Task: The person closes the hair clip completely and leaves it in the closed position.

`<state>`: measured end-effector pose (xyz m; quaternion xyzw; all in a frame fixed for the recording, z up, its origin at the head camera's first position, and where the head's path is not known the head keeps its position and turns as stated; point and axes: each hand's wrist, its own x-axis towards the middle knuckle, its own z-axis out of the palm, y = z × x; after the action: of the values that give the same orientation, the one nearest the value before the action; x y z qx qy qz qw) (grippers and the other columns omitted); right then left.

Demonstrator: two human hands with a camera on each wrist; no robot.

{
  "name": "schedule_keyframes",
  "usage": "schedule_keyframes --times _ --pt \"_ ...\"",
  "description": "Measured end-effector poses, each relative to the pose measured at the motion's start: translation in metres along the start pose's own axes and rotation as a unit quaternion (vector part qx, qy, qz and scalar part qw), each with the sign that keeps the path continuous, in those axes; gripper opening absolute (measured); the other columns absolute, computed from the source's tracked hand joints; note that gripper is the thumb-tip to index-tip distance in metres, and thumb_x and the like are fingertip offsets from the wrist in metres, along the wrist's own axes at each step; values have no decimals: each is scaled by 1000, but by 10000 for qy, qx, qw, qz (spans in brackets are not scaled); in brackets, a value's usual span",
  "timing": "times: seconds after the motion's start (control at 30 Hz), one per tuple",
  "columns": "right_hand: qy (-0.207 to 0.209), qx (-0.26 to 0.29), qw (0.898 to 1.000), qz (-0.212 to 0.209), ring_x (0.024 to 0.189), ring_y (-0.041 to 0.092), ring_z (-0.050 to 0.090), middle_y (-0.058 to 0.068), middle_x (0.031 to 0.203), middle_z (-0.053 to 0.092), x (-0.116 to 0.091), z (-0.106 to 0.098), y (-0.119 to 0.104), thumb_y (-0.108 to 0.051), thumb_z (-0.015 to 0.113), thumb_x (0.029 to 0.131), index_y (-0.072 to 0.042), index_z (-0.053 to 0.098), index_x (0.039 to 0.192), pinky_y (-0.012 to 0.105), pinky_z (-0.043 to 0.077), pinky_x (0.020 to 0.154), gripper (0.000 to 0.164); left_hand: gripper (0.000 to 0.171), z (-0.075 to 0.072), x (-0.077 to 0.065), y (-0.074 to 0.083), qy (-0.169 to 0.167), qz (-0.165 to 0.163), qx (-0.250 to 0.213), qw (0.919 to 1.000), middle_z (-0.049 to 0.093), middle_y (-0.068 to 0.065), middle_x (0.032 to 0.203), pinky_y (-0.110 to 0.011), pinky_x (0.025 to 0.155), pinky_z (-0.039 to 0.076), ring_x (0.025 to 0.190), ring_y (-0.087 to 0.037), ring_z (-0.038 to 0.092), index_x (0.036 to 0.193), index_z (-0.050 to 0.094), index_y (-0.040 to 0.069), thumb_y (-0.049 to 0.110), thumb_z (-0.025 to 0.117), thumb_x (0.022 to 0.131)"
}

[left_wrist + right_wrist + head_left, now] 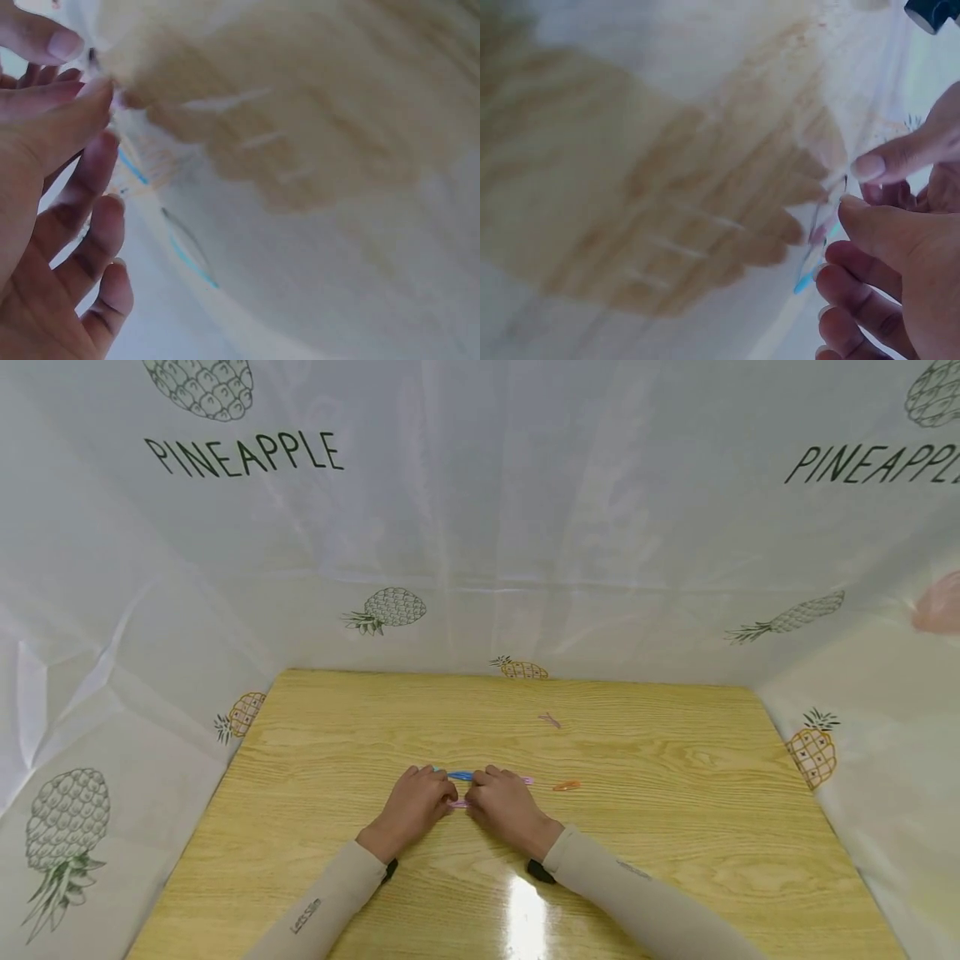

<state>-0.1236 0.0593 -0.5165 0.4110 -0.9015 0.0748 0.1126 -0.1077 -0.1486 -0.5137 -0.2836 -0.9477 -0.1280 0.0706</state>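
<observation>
Near the middle of the table, both hands are close together over a thin pink rubber band (459,804) that spans the small gap between them. The left hand (416,802) pinches its left end between thumb and fingers; the other fingers are bent loosely, as the left wrist view shows. At the other end, the right hand (506,806) pinches the band with thumb and forefinger. Just beyond the hands lies a blue rubber band (461,775). A light blue one (193,262) shows beside the left fingers. Another pink band (528,780) sticks out past the right knuckles, partly hidden.
An orange band (567,785) lies right of the right hand. Farther back is a dull pink band (550,720), its strands crossed. The wood-grain table (660,843) is enclosed at the back and sides by a pale sheet (465,527) printed with pineapples.
</observation>
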Motion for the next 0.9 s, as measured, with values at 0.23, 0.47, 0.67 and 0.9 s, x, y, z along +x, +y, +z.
schedule_keyframes --times 0.23,0.47,0.67,0.9 --pt "348 471 9970 497 84 16 64 -2 95 69 -9 -16 17 -23 89 88 -14 82 98 31 58 76 15 14 -8 16 6 -83 -193 -136 9997 67 8 84 -26 70 41 77 -11 58 97 83 18 21 90 86" --pt "706 471 9910 1037 85 20 67 3 97 70 -17 -30 47 -17 93 83 -6 82 100 34 60 75 23 17 -15 52 14 74 -484 -605 9970 71 5 91 -39 80 53 83 -16 64 103 82 14 21 88 88" --pt "856 459 9829 1567 85 24 69 6 96 71 -26 -37 77 -13 93 82 -3 82 99 39 62 77 24 21 -15 88 22 -10 -686 -565 9960 71 2 92 -39 79 52 84 -18 65 110 82 13 22 86 91" --pt "797 364 9757 2008 87 27 69 9 98 73 -32 -41 105 -13 92 84 -2 82 101 41 62 75 23 24 -6 122 30 9 -776 -399 9962 72 1 94 -35 76 50 84 -19 66 114 82 13 24 85 92"
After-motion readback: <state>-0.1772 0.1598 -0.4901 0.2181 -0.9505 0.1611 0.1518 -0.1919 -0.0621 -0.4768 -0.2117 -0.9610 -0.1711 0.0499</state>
